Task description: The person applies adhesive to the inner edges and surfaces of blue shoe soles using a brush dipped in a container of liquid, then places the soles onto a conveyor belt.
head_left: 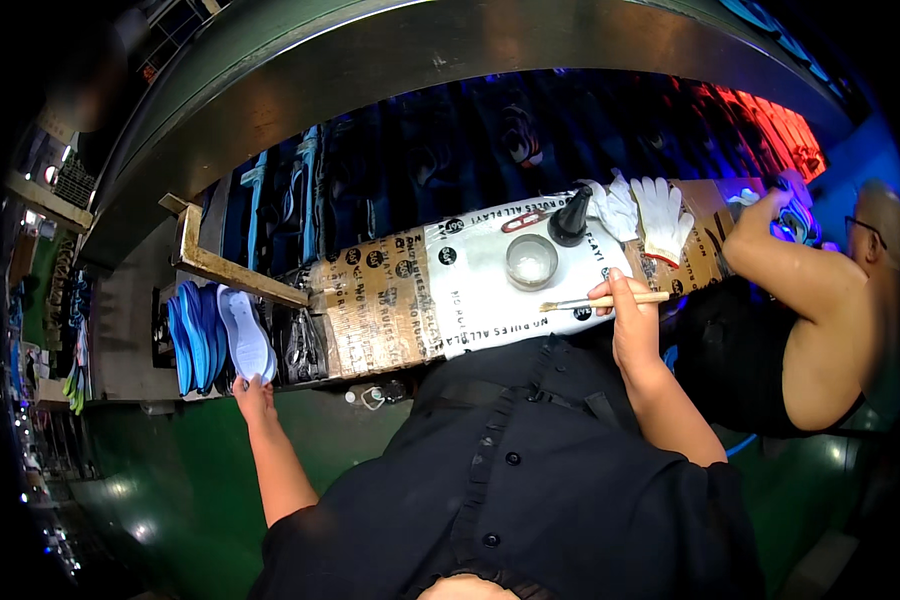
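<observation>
At the left end of the bench, my left hand [254,398] is closed on the near end of a pale blue shoe sole [244,325]. The sole stands beside a row of darker blue soles [192,335] leaning together. My right hand [630,325] grips the wooden handle of a small flat brush [580,303], whose bristles point left above the white sheet [475,310]. Just beyond the bristles is a round clear cup [532,262] with some whitish or clear content. A black bottle with a conical spout [569,222] stands behind the cup.
A small red-framed tool [523,222] and white gloves [662,218] lie on the taped cardboard bench top [380,300]. A metal bracket [235,262] juts out near the soles. Behind runs a dark rack under a metal beam [450,85]. Another person [810,290] works at right.
</observation>
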Motion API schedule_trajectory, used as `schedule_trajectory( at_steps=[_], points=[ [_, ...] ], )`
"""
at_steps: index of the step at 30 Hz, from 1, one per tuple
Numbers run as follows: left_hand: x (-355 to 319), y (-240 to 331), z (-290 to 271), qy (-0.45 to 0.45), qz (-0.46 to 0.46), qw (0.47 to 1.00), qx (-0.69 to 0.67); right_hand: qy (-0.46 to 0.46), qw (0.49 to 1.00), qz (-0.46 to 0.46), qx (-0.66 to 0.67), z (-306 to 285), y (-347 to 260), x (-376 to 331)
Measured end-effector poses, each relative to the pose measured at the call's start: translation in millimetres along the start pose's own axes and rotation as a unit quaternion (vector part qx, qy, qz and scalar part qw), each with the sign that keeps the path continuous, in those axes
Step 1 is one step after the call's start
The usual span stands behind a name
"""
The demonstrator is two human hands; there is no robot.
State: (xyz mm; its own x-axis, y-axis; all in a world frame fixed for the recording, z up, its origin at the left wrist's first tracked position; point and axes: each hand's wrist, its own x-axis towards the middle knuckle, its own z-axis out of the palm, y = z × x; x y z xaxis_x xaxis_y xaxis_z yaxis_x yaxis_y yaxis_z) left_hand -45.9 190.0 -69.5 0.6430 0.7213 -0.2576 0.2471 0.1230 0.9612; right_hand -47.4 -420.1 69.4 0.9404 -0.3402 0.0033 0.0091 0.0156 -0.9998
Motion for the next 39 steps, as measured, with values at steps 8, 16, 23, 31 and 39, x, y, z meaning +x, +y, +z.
schedule_trajectory(
  at_steps=[8, 16, 23, 31, 39],
  points=[
    [-138.1, 19.8, -26.4, -0.233, -0.145, 0.957, -0.091, 0.002, 0.999, 0.007, 0.037, -6.3, 9.8, 2.8],
    [-181.6, 26.7, 99.2, -0.323, -0.147, 0.930, -0.097, 0.012, 0.996, -0.068, -0.056, 3.5, 10.3, 39.2],
    [-153.2, 13.0, 157.1, -0.270, 0.126, 0.915, 0.271, -0.045, 0.972, -0.138, -0.183, 19.4, 32.6, 66.8],
    [-168.9, 33.9, 189.2, -0.214, 0.325, 0.802, 0.453, -0.067, 0.883, -0.282, -0.369, 32.2, 54.1, 79.4],
    [-152.8, 26.9, 189.9, -0.257, 0.166, 0.911, 0.277, -0.052, 0.960, -0.166, -0.221, 21.2, 29.2, 74.4]
  ],
)
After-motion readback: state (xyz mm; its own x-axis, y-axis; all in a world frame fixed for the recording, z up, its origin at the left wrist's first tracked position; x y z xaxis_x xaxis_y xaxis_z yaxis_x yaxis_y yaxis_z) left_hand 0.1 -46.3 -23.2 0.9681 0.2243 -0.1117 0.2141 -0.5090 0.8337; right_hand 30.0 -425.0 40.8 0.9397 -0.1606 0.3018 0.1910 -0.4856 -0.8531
